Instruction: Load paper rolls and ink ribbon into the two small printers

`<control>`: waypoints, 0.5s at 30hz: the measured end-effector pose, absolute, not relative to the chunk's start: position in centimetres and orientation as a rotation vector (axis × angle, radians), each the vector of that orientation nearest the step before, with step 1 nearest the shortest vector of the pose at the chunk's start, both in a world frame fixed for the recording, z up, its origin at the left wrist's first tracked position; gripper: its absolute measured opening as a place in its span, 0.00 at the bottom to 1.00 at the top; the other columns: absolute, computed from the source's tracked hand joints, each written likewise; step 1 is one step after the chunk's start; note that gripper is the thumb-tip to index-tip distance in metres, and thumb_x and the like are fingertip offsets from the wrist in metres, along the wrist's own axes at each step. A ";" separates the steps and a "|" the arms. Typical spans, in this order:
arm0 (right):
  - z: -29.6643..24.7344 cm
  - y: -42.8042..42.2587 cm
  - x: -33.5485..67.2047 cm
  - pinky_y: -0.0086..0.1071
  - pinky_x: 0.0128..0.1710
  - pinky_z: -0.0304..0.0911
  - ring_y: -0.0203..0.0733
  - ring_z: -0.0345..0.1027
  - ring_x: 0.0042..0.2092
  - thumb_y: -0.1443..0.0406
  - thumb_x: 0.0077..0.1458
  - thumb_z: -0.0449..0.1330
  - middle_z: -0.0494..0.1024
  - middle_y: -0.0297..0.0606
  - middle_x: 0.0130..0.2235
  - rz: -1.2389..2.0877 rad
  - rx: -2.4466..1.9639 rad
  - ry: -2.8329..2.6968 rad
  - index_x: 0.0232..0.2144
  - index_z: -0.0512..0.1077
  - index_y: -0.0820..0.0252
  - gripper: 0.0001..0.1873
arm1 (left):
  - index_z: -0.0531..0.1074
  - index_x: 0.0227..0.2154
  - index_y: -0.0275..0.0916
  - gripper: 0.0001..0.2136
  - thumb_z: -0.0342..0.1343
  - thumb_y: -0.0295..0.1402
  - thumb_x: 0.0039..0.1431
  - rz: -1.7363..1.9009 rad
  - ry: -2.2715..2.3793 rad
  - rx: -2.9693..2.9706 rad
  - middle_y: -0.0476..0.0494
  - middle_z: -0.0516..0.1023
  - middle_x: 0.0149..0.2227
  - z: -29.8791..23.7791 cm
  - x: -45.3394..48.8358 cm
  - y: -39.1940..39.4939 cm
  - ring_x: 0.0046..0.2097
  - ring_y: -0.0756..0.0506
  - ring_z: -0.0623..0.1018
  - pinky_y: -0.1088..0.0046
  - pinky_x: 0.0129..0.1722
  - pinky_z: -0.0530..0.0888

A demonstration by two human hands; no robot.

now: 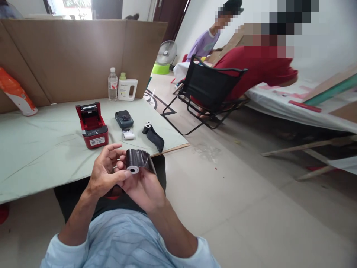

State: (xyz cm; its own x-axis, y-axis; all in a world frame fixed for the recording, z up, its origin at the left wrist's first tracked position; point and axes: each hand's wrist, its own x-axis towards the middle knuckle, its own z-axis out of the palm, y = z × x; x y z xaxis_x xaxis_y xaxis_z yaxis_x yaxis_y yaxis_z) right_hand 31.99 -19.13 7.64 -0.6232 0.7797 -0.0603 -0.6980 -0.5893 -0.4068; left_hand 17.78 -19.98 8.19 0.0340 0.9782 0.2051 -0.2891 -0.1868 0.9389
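Note:
Over my lap, just off the table's near edge, I hold a paper roll (135, 159) with a shiny black outer layer and a white end around a dark core hole. A black flap of that layer hangs loose at its right side. My left hand (104, 171) has its thumb at the roll's white end and fingers curled against its left side. My right hand (146, 186) cups the roll from below, its fingers partly hidden. Beyond my hands stands a red label printer (95, 139) with its lid up. Beside it sits a small dark printer (124, 119) with white paper at its front.
A smaller black roll (146, 127) with an unrolled dark strip (155, 139) lies near the table's right edge. Behind are a water bottle (112, 85), a white jug (127, 88), an orange bottle (18, 93) and a cardboard screen (83, 56). Two people sit at another table (267, 98).

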 end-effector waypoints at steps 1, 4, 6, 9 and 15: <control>7.5 -19.2 32.0 0.31 0.43 0.72 0.37 0.74 0.42 0.60 0.61 0.69 0.81 0.34 0.41 2.218 -0.301 -0.438 0.43 0.78 0.56 0.10 | 0.69 0.55 0.41 0.33 0.76 0.34 0.47 1.440 0.842 1.138 0.41 0.79 0.48 8.0 18.0 -20.1 0.41 0.49 0.77 0.75 0.40 0.77; 7.0 -19.5 32.1 0.30 0.39 0.71 0.37 0.72 0.39 0.59 0.61 0.68 0.81 0.34 0.40 2.230 -0.302 -0.444 0.43 0.78 0.56 0.10 | 0.68 0.55 0.41 0.32 0.76 0.36 0.48 1.442 0.842 1.081 0.42 0.79 0.47 7.7 18.2 -20.4 0.40 0.49 0.78 0.75 0.38 0.77; 6.8 -19.6 32.0 0.29 0.36 0.69 0.36 0.70 0.36 0.59 0.61 0.68 0.80 0.33 0.39 2.235 -0.296 -0.449 0.43 0.78 0.56 0.10 | 0.68 0.55 0.41 0.32 0.75 0.37 0.49 1.432 0.848 1.052 0.42 0.78 0.46 7.6 18.2 -20.6 0.37 0.50 0.78 0.76 0.34 0.76; 6.6 -19.6 31.8 0.28 0.34 0.67 0.34 0.67 0.34 0.58 0.59 0.71 0.79 0.32 0.37 2.242 -0.275 -0.434 0.43 0.78 0.56 0.12 | 0.68 0.55 0.42 0.33 0.76 0.38 0.48 1.435 0.840 1.015 0.44 0.78 0.45 7.6 18.4 -20.8 0.35 0.51 0.77 0.77 0.32 0.74; 6.4 -19.6 31.4 0.28 0.33 0.65 0.35 0.67 0.34 0.59 0.60 0.71 0.78 0.32 0.37 2.218 -0.320 -0.449 0.43 0.77 0.54 0.12 | 0.67 0.55 0.42 0.34 0.76 0.38 0.47 1.424 0.844 1.043 0.41 0.79 0.48 7.6 18.3 -20.6 0.41 0.47 0.79 0.72 0.40 0.76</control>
State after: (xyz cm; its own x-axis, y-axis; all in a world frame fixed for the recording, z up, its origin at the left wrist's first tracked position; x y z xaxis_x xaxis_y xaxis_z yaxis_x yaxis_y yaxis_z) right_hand 31.45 -19.62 6.44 -0.6226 0.7788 -0.0768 -0.6877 -0.5913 -0.4213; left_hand 18.33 -20.56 7.62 0.0146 0.9908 0.1344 -0.3575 -0.1203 0.9261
